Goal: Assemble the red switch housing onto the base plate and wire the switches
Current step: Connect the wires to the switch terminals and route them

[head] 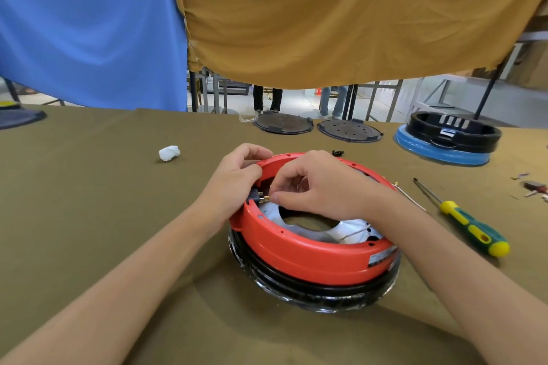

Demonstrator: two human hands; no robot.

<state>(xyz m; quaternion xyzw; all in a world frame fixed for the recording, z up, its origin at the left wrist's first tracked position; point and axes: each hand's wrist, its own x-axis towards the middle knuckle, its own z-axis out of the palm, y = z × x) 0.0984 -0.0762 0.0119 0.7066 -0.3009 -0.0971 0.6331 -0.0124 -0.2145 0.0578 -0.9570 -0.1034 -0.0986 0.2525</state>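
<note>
The two bare forearms enter from the bottom edge and meet over the red switch housing [308, 255], a ring that sits on a black base plate [314, 290] in the middle of the olive-covered table [89, 187]. Inside the ring a silvery inner plate [353, 235] with a round hole shows.

The left hand [234, 181] grips the far-left rim of the housing, fingers curled over the edge and thumb beside a small black switch [253, 195] set in the wall. Brass terminals [262, 197] stick out of the switch toward the ring's inside. The right hand [314, 184] reaches across the ring with its fingers bent; thumb and forefinger pinch together right at the terminals, on a small connector that is too tiny to make out clearly.

Just right of the housing lies a thin metal rod [410, 197], and beside it a screwdriver [462, 218] with a green and yellow handle. Small metal bits [533, 187] are scattered near the right edge. A crumpled white wad [169, 153] rests to the left, well apart from the ring, and a small black part [338, 152] sits just behind the housing.

Along the far edge of the table are two dark round plates [283, 123] and [350, 130], and a black ring on a blue base [444, 139]. A blue cloth [89, 24] and a mustard cloth [341, 9] hang behind.
</note>
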